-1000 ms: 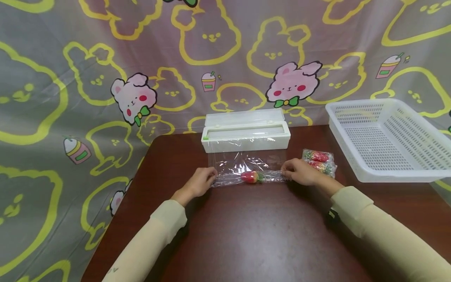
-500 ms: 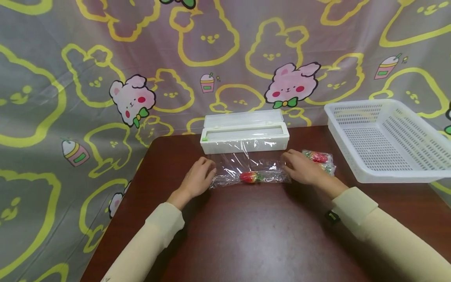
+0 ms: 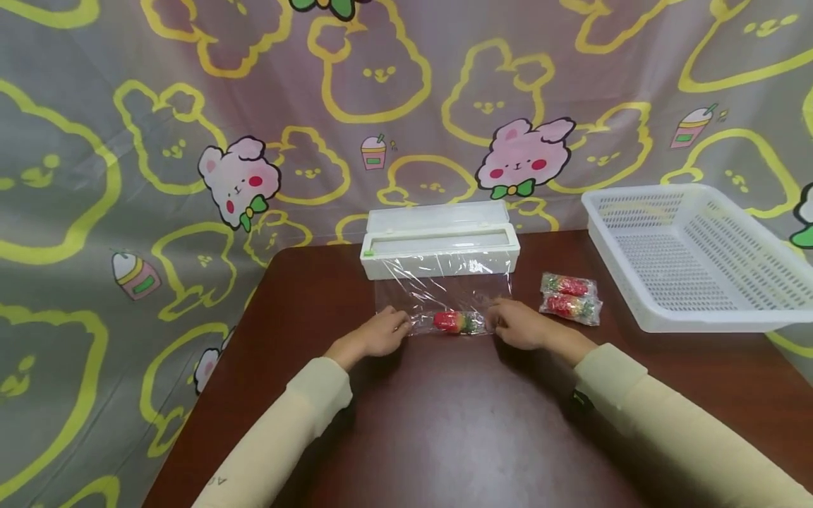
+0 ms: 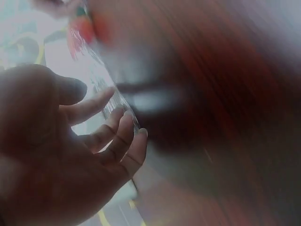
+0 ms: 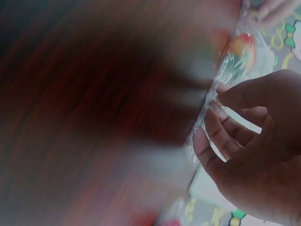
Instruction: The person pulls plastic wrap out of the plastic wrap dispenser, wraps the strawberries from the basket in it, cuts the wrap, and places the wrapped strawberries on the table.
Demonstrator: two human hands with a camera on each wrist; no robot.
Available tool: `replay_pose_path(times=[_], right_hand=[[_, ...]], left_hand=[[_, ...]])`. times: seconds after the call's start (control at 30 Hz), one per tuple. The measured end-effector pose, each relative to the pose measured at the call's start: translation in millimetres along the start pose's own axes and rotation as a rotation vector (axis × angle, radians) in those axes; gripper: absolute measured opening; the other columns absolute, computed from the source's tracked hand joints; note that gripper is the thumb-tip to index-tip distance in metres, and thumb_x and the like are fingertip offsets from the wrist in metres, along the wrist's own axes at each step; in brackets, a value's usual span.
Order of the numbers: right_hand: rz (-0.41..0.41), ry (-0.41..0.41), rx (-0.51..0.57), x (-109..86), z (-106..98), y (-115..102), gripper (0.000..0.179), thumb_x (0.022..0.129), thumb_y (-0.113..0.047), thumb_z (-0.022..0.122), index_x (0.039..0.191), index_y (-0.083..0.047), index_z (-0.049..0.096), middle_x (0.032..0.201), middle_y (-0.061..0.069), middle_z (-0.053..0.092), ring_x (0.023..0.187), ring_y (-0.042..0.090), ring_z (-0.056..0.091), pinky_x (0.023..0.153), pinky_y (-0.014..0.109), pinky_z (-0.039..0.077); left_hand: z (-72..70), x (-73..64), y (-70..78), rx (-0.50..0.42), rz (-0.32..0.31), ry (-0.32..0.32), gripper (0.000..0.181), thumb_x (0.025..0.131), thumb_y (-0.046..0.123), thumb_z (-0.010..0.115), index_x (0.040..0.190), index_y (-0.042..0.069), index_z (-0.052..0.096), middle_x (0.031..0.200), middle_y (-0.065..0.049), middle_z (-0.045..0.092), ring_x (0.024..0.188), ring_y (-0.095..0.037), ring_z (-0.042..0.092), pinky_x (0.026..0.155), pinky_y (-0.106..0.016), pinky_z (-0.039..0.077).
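A red piece with a yellow and green end (image 3: 449, 322), strawberry-like, lies in the near edge of a clear sheet of plastic wrap (image 3: 438, 288). This sheet runs from a white wrap dispenser (image 3: 441, 264) with its lid raised. At the sheet's left end is my left hand (image 3: 386, 331); its loosely bent fingertips (image 4: 126, 117) touch the film, thumb apart from them. Close beside the piece's green end, my right hand (image 3: 519, 324) pinches the film between thumb and fingers (image 5: 211, 125).
Two film-wrapped red and green pieces (image 3: 570, 296) lie right of my right hand. Beyond them stands a white perforated basket (image 3: 724, 319). Behind the brown table (image 3: 444, 423) hangs a curtain (image 3: 419, 77) printed with cartoon rabbits.
Both hands first slid back along the film's sides, then came forward and inward, closer to the red piece. The film's ends are now gathered in, and the sheet's near part is narrower.
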State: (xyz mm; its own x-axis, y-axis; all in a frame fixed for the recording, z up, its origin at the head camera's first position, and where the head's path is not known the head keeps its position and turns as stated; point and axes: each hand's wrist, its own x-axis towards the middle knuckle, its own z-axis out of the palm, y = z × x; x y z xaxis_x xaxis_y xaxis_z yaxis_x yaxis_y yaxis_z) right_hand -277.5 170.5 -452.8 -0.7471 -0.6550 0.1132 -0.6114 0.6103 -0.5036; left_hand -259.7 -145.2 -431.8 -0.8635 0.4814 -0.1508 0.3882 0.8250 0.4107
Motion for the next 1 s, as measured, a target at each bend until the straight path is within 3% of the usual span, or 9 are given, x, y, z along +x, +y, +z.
replay_pose_path(times=[0.13,0.23,0.4,0.5,0.63,0.77,0.87,1.0], right_hand=[[0.008,-0.005,-0.011,-11.2,-17,8,0.014,0.083,0.007,0.061,0.086,-0.005,0.068,0.088,0.008,0.061,0.081,0.022,0.058,0.073,0.041,0.05],[-0.03,-0.006,-0.055,-13.6,-27,6,0.013,0.085,0.007,0.062,0.087,-0.003,0.071,0.087,0.007,0.063,0.081,0.021,0.06,0.075,0.043,0.052],[-0.128,-0.027,-0.059,-2.3,-19,-6,0.011,0.087,0.004,0.065,0.09,-0.002,0.073,0.091,0.007,0.065,0.085,0.025,0.064,0.08,0.045,0.053],[-0.157,-0.069,-0.021,4.0,-6,-9,0.013,0.087,0.004,0.064,0.09,-0.004,0.073,0.095,0.006,0.065,0.094,0.028,0.065,0.087,0.047,0.053],[-0.088,-0.064,-0.007,-0.8,0,-1,0.016,0.083,0.007,0.061,0.082,-0.008,0.068,0.09,0.003,0.061,0.088,0.024,0.062,0.083,0.045,0.053],[0.002,-0.049,-0.018,-12.7,-12,11,0.016,0.083,0.007,0.06,0.08,-0.008,0.065,0.086,0.003,0.057,0.08,0.019,0.056,0.076,0.041,0.05],[0.032,-0.061,-0.038,-19.2,-23,15,0.011,0.087,0.005,0.061,0.087,-0.003,0.068,0.088,0.005,0.058,0.082,0.021,0.058,0.077,0.043,0.051],[0.068,-0.062,-0.081,-24.1,-33,13,0.013,0.09,0.0,0.065,0.102,0.004,0.07,0.093,0.008,0.064,0.089,0.028,0.063,0.084,0.05,0.053]], left_hand=[[-12.5,-13.0,-16.3,0.031,-0.032,0.006,0.026,0.108,0.014,0.045,0.118,0.002,0.065,0.107,-0.011,0.058,0.1,-0.026,0.056,0.09,-0.045,0.048],[-16.9,-20.0,-16.3,0.074,-0.027,0.026,0.026,0.108,0.016,0.047,0.116,0.002,0.067,0.106,-0.01,0.058,0.096,-0.026,0.057,0.087,-0.045,0.049],[-9.1,-13.7,3.6,0.027,0.125,0.049,0.027,0.107,0.015,0.05,0.116,-0.001,0.068,0.11,-0.014,0.06,0.101,-0.029,0.06,0.091,-0.046,0.05],[-0.4,-6.4,11.5,0.015,0.173,0.004,0.028,0.107,0.016,0.049,0.118,-0.001,0.068,0.115,-0.015,0.06,0.106,-0.031,0.06,0.095,-0.046,0.05],[3.3,-6.9,1.1,0.04,0.102,-0.021,0.028,0.107,0.016,0.048,0.119,0.0,0.068,0.123,-0.017,0.059,0.113,-0.033,0.06,0.099,-0.048,0.049],[-7.1,-18.9,-20.2,0.047,-0.004,-0.01,0.028,0.108,0.017,0.049,0.121,0.003,0.068,0.131,-0.017,0.056,0.12,-0.035,0.057,0.102,-0.051,0.047],[-16.3,-29.5,-31.2,0.066,-0.065,-0.009,0.027,0.108,0.02,0.05,0.123,0.005,0.068,0.132,-0.014,0.055,0.12,-0.034,0.056,0.101,-0.052,0.047],[-21.4,-38.9,-34.9,0.105,-0.092,0.007,0.023,0.106,0.021,0.055,0.119,0.008,0.068,0.126,-0.011,0.058,0.114,-0.03,0.057,0.095,-0.05,0.05]])
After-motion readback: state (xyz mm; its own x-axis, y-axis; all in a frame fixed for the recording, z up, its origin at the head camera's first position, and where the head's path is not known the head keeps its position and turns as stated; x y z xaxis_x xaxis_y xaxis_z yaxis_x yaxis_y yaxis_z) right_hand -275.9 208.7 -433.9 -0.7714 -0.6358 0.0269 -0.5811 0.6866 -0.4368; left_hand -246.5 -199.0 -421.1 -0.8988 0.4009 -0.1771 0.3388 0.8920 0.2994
